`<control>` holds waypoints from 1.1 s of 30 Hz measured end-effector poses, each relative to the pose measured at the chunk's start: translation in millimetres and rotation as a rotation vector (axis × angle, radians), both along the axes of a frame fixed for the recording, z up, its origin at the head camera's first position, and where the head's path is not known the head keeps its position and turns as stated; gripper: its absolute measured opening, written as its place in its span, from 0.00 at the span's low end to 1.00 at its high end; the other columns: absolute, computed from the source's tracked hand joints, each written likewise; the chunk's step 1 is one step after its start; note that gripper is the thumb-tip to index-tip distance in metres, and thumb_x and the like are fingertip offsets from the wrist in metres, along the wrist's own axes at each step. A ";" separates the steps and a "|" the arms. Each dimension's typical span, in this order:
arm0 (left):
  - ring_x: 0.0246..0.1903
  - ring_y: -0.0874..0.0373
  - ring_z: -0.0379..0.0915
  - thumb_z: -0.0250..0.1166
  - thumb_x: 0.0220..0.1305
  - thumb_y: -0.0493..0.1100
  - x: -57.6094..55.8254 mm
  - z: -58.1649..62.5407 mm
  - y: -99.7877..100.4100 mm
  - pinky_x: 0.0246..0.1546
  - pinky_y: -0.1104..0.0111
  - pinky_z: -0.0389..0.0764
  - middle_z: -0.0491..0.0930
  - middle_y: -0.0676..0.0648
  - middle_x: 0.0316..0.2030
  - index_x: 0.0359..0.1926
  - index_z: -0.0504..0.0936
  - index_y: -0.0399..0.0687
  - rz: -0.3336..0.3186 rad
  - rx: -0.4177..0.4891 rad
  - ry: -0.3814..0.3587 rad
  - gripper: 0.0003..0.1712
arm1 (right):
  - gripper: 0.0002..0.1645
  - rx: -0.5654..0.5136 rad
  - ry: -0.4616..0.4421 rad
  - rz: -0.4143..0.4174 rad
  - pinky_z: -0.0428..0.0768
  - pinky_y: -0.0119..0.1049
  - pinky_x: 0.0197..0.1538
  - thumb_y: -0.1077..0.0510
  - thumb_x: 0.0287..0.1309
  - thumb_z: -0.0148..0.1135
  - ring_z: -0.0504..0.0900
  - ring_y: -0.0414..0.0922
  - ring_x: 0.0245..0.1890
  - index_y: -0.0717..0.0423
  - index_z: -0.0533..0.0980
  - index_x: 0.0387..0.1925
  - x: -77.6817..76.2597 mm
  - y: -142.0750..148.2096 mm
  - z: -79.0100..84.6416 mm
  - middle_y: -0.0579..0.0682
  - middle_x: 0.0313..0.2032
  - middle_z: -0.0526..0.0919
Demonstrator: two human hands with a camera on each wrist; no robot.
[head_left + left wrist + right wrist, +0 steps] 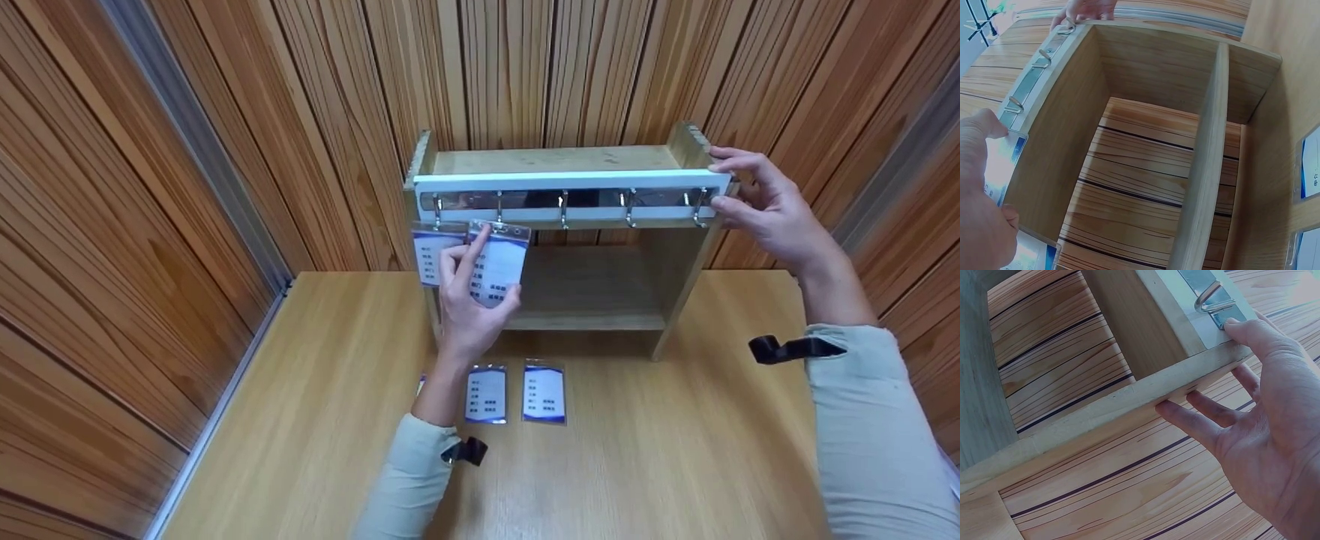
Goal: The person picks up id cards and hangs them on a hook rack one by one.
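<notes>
My left hand holds a clear-sleeved ID badge at the second hook from the left, index finger across its top and thumb by its lower right edge. Beside it, another ID badge hangs from the leftmost hook, partly covered by my fingers. The white hook rail runs along the front of a wooden shelf. With my right hand I grip the rail's right end and the shelf's side panel; the right wrist view shows the thumb close by a metal hook and fingers against the outer side.
Below the shelf, two more badges lie on the wooden table, and the edge of another shows behind my left forearm. Three metal hooks further right on the rail carry no badge. Wood-plank walls stand behind and at both sides.
</notes>
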State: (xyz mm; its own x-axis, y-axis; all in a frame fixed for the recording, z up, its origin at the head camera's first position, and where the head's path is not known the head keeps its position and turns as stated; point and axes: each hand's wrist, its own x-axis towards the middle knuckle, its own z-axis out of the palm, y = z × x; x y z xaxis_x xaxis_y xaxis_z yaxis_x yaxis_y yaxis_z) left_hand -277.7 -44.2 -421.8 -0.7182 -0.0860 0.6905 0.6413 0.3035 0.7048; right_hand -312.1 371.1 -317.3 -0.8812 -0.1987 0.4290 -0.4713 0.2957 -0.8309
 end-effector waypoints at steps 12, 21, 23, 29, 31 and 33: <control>0.61 0.51 0.69 0.79 0.62 0.40 -2.1 -2.5 3.3 0.57 0.65 0.81 0.71 0.39 0.58 0.82 0.75 0.47 0.016 0.022 -0.028 0.47 | 0.28 0.024 0.007 -0.014 0.86 0.26 0.54 0.65 0.82 0.60 0.81 0.42 0.63 0.53 0.71 0.77 -1.6 2.0 -3.6 0.39 0.85 0.64; 0.61 0.50 0.70 0.80 0.63 0.40 -2.9 0.6 2.6 0.56 0.66 0.84 0.71 0.39 0.59 0.82 0.75 0.48 0.034 0.002 -0.047 0.47 | 0.28 0.007 -0.001 -0.012 0.85 0.27 0.55 0.65 0.82 0.60 0.81 0.43 0.64 0.52 0.72 0.77 -2.2 2.1 -2.7 0.38 0.84 0.65; 0.61 0.51 0.70 0.80 0.63 0.41 -2.5 1.6 2.5 0.56 0.66 0.84 0.70 0.39 0.59 0.82 0.75 0.49 0.039 -0.005 -0.054 0.47 | 0.28 0.004 0.000 -0.012 0.85 0.26 0.55 0.66 0.82 0.60 0.80 0.43 0.64 0.52 0.72 0.77 -2.0 2.2 -2.6 0.38 0.84 0.65; 0.59 0.51 0.70 0.80 0.62 0.40 -1.3 4.9 2.2 0.54 0.66 0.81 0.70 0.39 0.58 0.82 0.75 0.50 0.032 -0.001 -0.060 0.47 | 0.28 0.008 0.000 -0.013 0.86 0.25 0.55 0.66 0.82 0.61 0.81 0.41 0.65 0.51 0.72 0.77 -3.2 1.7 -2.7 0.40 0.85 0.64; 0.58 0.51 0.70 0.80 0.62 0.39 -0.6 6.2 2.0 0.53 0.66 0.80 0.70 0.39 0.57 0.82 0.75 0.50 0.029 -0.002 -0.065 0.47 | 0.28 0.003 0.000 -0.008 0.87 0.25 0.55 0.66 0.82 0.61 0.82 0.41 0.65 0.52 0.72 0.77 -3.2 1.7 -2.7 0.40 0.85 0.64; 0.58 0.51 0.70 0.80 0.61 0.39 0.3 8.0 1.5 0.52 0.67 0.80 0.70 0.39 0.57 0.82 0.75 0.50 0.026 -0.007 -0.074 0.48 | 0.28 -0.004 0.003 -0.004 0.87 0.25 0.55 0.66 0.81 0.60 0.82 0.42 0.65 0.52 0.72 0.77 -2.9 1.9 -2.5 0.40 0.85 0.64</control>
